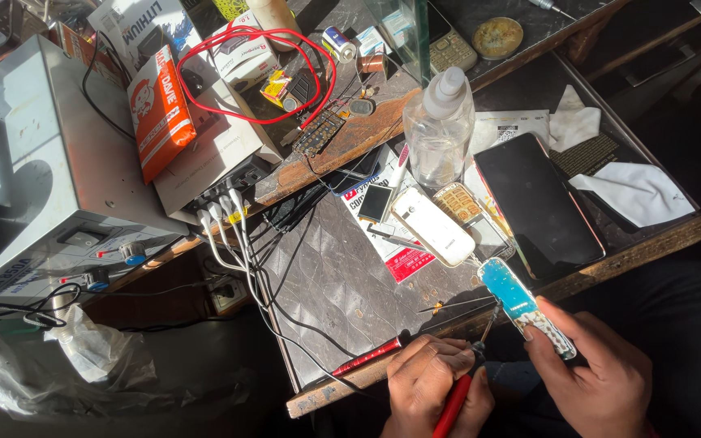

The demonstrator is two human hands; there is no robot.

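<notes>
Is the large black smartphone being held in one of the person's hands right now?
No, the black smartphone lies on the workbench, untouched.

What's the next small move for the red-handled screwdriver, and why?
Probably seat the red-handled screwdriver tip squarely on the blue opened phone body: the left hand holds its tip at the body's lower edge, while the right hand grips that body.

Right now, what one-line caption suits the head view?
Left hand presses a red-handled screwdriver to a blue opened phone held by the right hand.
</notes>
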